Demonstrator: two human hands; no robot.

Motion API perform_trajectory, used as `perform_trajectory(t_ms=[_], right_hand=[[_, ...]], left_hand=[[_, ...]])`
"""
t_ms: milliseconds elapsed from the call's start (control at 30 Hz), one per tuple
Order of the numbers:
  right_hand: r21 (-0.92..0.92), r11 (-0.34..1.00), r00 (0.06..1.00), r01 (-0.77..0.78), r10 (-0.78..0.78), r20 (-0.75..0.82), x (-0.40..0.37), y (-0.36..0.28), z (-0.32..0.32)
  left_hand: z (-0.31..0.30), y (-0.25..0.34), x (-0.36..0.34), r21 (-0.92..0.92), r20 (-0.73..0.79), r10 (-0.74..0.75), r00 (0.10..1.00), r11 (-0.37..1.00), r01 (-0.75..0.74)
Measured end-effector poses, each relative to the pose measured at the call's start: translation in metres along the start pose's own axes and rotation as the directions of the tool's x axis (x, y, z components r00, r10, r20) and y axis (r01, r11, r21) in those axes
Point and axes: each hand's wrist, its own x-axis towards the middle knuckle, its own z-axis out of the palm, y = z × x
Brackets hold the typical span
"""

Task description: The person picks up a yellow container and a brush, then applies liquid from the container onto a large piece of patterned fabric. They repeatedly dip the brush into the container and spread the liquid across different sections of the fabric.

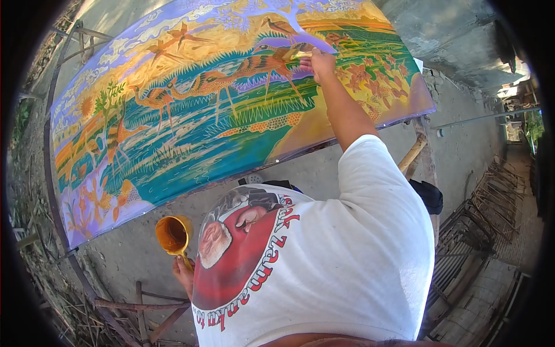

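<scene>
A large painted cloth (191, 133) with orange birds, teal water and purple edges is stretched on a frame. Over its upper right part, my right hand (319, 65) pinches a thin pale brush (300, 55), whose tip is at an orange bird's body. Below the cloth's lower edge, my left hand (184, 272) is closed around the handle of a yellow cup (174, 234). Dark brownish-orange liquid shows inside the cup. My left fingers are partly hidden by the handle and my shirt.
Wooden poles (413, 151) support the frame at the right, and more poles (141, 306) stand at the lower left. A dark cloth item (426, 196) hangs beside my right shoulder. Stacked sticks (497, 202) lie at the far right.
</scene>
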Motion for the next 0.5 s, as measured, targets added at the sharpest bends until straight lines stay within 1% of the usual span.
perform_trajectory(t_ms=[67,133,167,200,267,400,500], right_hand=[[-0.028,0.999,1.000,0.020,-0.020,-0.004,0.005,-0.006,-0.012],[-0.004,1.000,0.998,-0.003,0.003,-0.058,0.001,-0.010,-0.018],[-0.020,1.000,0.999,-0.007,0.006,-0.037,-0.001,-0.008,-0.015],[-0.021,1.000,1.000,-0.006,0.006,-0.030,-0.005,-0.006,-0.010],[-0.033,0.999,0.998,0.006,-0.004,0.060,-0.013,0.005,0.009],[-0.038,0.997,0.985,-0.070,0.076,0.156,-0.034,0.027,0.065],[-0.006,0.998,0.990,-0.064,0.064,0.127,-0.055,0.034,0.106]], left_hand=[[-0.003,0.006,-0.002,-0.010,0.066,-0.004,0.998,1.000,0.005],[-0.005,0.008,-0.004,-0.014,0.086,0.002,0.996,1.000,-0.001],[-0.004,0.008,-0.005,-0.017,0.111,0.011,0.994,1.000,-0.009],[-0.005,0.005,-0.005,-0.021,0.105,0.011,0.994,1.000,-0.009],[-0.007,0.002,-0.003,0.045,0.076,-0.018,0.997,0.999,0.014],[-0.006,0.000,-0.001,0.076,0.013,-0.027,1.000,0.997,0.026],[-0.002,0.008,-0.001,0.100,0.014,-0.041,0.999,0.994,0.040]])
